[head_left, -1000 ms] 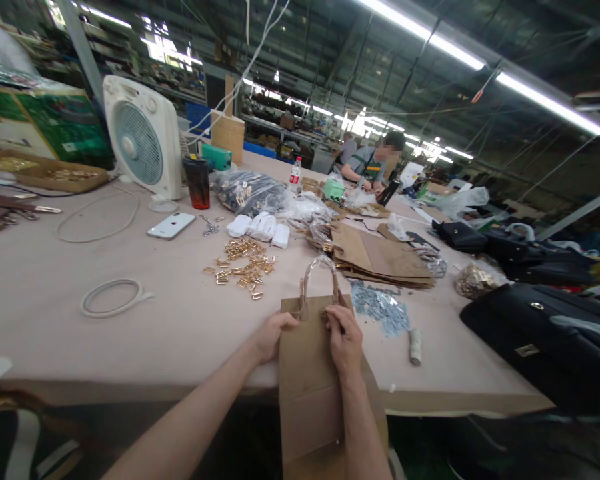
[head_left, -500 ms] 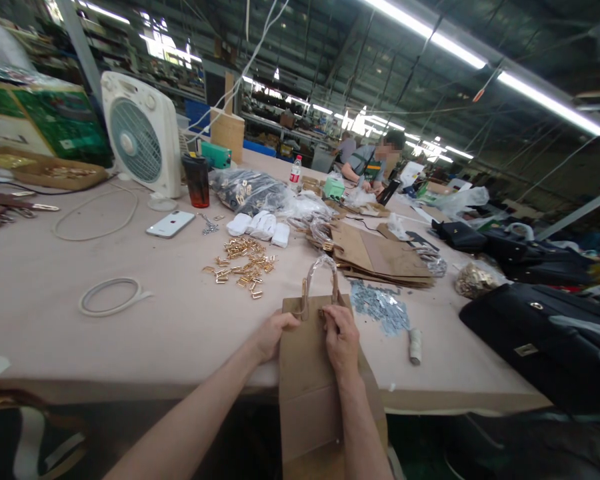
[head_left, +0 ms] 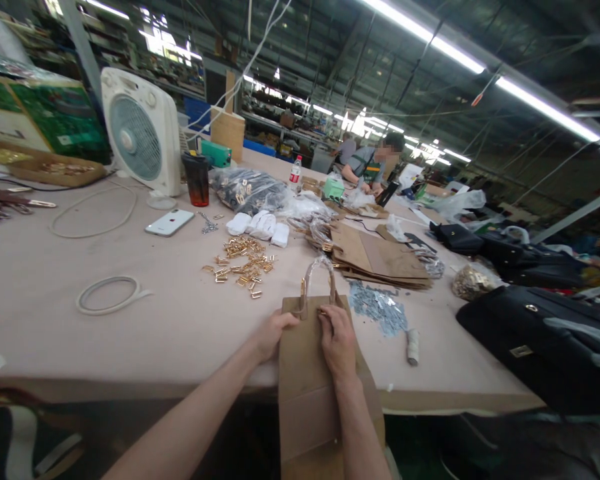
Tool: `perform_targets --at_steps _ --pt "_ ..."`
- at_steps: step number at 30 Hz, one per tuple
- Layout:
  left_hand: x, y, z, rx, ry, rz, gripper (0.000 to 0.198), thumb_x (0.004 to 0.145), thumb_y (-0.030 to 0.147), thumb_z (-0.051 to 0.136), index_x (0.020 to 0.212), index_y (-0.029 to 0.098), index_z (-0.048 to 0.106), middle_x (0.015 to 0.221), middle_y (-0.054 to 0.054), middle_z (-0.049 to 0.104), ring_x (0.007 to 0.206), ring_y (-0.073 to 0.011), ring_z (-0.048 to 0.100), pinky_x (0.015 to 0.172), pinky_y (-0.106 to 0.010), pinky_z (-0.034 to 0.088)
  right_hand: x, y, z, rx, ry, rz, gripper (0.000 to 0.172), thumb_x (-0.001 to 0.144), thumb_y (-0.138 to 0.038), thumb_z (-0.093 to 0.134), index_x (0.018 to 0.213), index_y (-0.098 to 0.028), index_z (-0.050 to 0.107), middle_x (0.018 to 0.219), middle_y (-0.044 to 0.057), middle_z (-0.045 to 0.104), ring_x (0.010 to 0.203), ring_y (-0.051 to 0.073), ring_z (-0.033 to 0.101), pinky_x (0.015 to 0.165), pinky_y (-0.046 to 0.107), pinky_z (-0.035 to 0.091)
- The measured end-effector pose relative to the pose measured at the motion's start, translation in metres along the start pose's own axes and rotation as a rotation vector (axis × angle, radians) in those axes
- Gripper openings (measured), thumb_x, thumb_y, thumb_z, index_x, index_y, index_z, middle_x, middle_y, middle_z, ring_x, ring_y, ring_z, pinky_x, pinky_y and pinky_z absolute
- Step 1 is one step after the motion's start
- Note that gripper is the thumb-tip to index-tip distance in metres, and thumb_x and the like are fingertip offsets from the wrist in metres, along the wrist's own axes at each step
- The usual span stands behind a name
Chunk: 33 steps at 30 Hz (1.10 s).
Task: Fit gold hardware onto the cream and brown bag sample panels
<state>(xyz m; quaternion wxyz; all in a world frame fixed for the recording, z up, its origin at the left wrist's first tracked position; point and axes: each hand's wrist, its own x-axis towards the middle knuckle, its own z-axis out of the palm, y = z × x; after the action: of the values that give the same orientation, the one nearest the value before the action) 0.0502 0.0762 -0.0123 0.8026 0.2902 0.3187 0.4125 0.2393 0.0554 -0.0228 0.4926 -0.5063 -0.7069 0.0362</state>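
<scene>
A flat brown bag panel [head_left: 307, 373] hangs over the table's front edge, its top end lying on the tabletop. A plastic-wrapped handle [head_left: 320, 263] arches from that top end, with gold hardware on its left leg. My left hand [head_left: 273, 333] grips the panel's upper left edge, thumb on top and fingers hidden beneath. My right hand [head_left: 339, 337] is closed in a pinch at the base of the handle's right leg. Whatever small part lies between its fingertips is mostly hidden. Gold buckles [head_left: 245, 260] lie in a loose pile beyond my hands.
Grey metal plates [head_left: 380, 308] and a thread spool [head_left: 413, 347] lie to the right, near a black bag [head_left: 535, 340]. Stacked brown panels [head_left: 380, 257] sit farther back. A tape roll [head_left: 107, 295], phone [head_left: 170, 223] and fan [head_left: 140, 133] occupy the left. A co-worker [head_left: 370, 163] bends over the far end.
My right hand has shifted very slightly left at the handle base, its fingers still pinched. My left hand keeps its hold on the panel. The view has turned a little.
</scene>
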Motion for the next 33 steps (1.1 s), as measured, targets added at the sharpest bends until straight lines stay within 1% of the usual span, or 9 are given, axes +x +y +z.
perform_targets --at_steps 4,8,14,20,24,28,30,33 --pt "0.001 -0.001 -0.001 0.006 -0.016 0.015 0.042 0.063 0.027 0.071 0.102 0.011 0.076 0.087 -0.011 0.079 0.073 -0.0227 0.071 0.070 -0.029 0.052 0.002 -0.004 0.002 -0.025 0.011 -0.009 0.025 0.103 -0.024 0.052 0.119 -0.026 0.072 0.113 0.011 0.070 0.110 0.024 0.066 0.099 0.043 0.055" --pt "0.002 -0.001 -0.001 0.006 -0.023 0.031 0.041 0.063 0.027 0.071 0.100 0.010 0.077 0.087 -0.011 0.079 0.073 -0.0226 0.071 0.071 -0.030 0.053 0.000 -0.006 0.004 -0.061 0.011 0.000 0.026 0.103 -0.024 0.054 0.120 -0.026 0.073 0.114 0.011 0.071 0.110 0.024 0.066 0.099 0.042 0.055" --pt "0.001 -0.001 0.000 0.014 0.036 0.034 0.041 0.062 0.026 0.068 0.099 0.010 0.076 0.083 -0.010 0.078 0.069 -0.0217 0.069 0.067 -0.030 0.052 -0.005 -0.002 0.003 -0.047 -0.034 0.001 0.029 0.103 -0.024 0.055 0.123 -0.030 0.074 0.120 0.010 0.072 0.112 0.024 0.068 0.100 0.042 0.057" --pt "0.000 -0.001 0.001 0.048 0.050 0.073 0.040 0.062 0.024 0.066 0.099 0.011 0.077 0.083 -0.009 0.079 0.072 -0.0222 0.070 0.071 -0.030 0.052 -0.010 0.002 0.004 -0.123 -0.116 -0.002 0.038 0.103 -0.019 0.048 0.130 -0.032 0.072 0.126 0.010 0.071 0.118 0.026 0.066 0.101 0.045 0.057" --pt "0.000 0.001 0.002 0.063 0.014 0.072 0.041 0.062 0.025 0.067 0.100 0.010 0.077 0.083 -0.009 0.079 0.073 -0.0232 0.070 0.072 -0.031 0.053 -0.016 -0.001 0.003 -0.156 -0.150 -0.008 0.049 0.100 -0.012 0.046 0.141 -0.032 0.064 0.135 0.010 0.066 0.127 0.027 0.060 0.107 0.049 0.053" --pt "0.000 0.000 0.002 0.061 0.031 0.052 0.043 0.062 0.026 0.067 0.101 0.010 0.075 0.084 -0.009 0.078 0.072 -0.0228 0.070 0.070 -0.031 0.054 -0.020 -0.004 0.001 -0.166 -0.166 -0.004 0.057 0.097 -0.007 0.042 0.147 -0.029 0.058 0.141 0.011 0.062 0.134 0.027 0.055 0.112 0.052 0.049" --pt "0.000 -0.001 0.001 0.070 0.034 0.066 0.045 0.062 0.026 0.067 0.103 0.010 0.074 0.086 -0.009 0.078 0.072 -0.0227 0.070 0.070 -0.032 0.054 -0.018 -0.005 -0.001 -0.131 -0.156 0.004 0.055 0.097 -0.008 0.043 0.145 -0.029 0.059 0.142 0.011 0.061 0.135 0.026 0.054 0.114 0.051 0.048" --pt "0.000 -0.003 0.001 0.111 0.025 0.095 0.045 0.065 0.028 0.069 0.107 0.011 0.072 0.091 -0.010 0.079 0.077 -0.0246 0.072 0.074 -0.034 0.056 -0.015 -0.007 -0.004 -0.036 -0.138 0.045 0.047 0.100 -0.013 0.044 0.138 -0.029 0.065 0.141 0.009 0.062 0.134 0.025 0.056 0.115 0.049 0.047"
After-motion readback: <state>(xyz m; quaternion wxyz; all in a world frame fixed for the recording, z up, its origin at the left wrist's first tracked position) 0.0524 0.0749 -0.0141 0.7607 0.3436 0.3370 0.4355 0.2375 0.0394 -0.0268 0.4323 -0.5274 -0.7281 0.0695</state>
